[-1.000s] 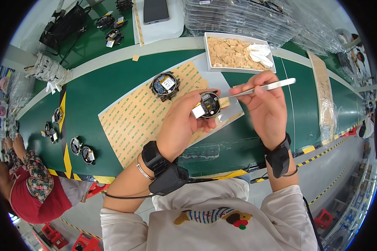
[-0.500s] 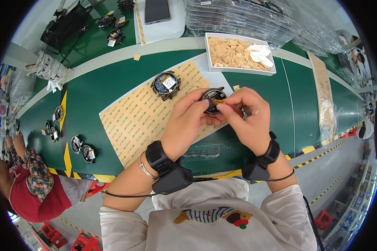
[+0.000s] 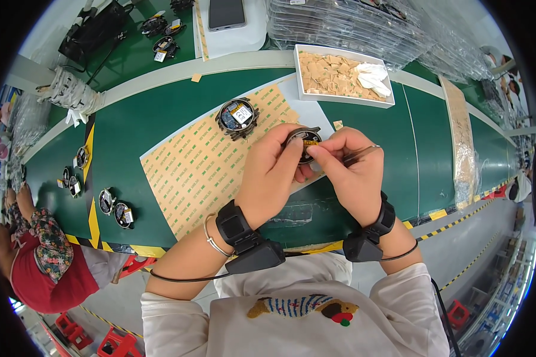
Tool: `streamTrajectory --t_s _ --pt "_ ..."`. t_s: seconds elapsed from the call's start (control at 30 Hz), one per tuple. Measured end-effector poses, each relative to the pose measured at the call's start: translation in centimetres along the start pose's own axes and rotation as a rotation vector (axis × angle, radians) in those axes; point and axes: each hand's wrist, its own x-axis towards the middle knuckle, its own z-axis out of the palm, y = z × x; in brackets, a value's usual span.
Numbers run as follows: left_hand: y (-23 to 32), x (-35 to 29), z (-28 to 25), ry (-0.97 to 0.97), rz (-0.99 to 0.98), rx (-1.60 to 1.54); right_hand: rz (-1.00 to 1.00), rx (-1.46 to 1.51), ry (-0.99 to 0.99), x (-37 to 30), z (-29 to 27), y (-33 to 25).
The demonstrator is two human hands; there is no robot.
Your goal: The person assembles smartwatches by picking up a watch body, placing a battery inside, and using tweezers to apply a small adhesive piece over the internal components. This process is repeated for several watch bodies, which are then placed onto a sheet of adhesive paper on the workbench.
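Observation:
An opened round watch case [image 3: 304, 135], black with parts inside, is held tilted in my left hand [image 3: 271, 169], whose fingers wrap its left side and underside while the thumb presses inside the rim. A small yellow strip [image 3: 309, 143] shows in the case. My right hand [image 3: 352, 169] pinches at the strip's right end with thumb and index finger. A slim dark object [image 3: 352, 159] shows among its other fingers, its kind unclear. To the left of my hands another opened watch case [image 3: 237, 118], with a white-labelled part, lies on a tan adhesive sheet [image 3: 199, 163].
A white box [image 3: 345, 99] of tan adhesive pieces and crumpled white paper stands behind my hands. Several opened watch cases [image 3: 124, 215] lie left. At the back are a phone [image 3: 226, 13] and stacked clear trays [image 3: 345, 33]. Another person [image 3: 53, 262] sits at the left.
My left hand has shifted slightly, its thumb further over the watch case, which is tilted more. My right fingertips have moved slightly left along the yellow strip.

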Motion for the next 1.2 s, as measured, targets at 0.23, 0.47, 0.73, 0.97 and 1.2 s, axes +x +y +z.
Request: streamTrajectory --t_s 0.23,0.47,0.73,0.97,1.2 --pt "0.2 -0.5 0.3 -0.05 0.042 0.111 -0.008 -0.061 -0.02 0.4 -0.5 0.3" --pt "0.4 -0.4 0.6 -0.027 0.08 0.275 0.014 -0.244 -0.068 1.0 -1.6 0.3" --pt "-0.4 -0.2 0.0 -0.035 0.275 0.308 -0.026 -0.295 -0.154 1.4 -2.4 0.4" --pt "2.7 -0.5 -0.9 -0.22 -0.202 0.238 0.074 0.007 -0.239 1.4 -2.6 0.2" --pt "1.8 -0.4 -1.1 -0.202 0.164 0.538 0.19 -0.049 -0.327 1.3 -2.4 -0.2"
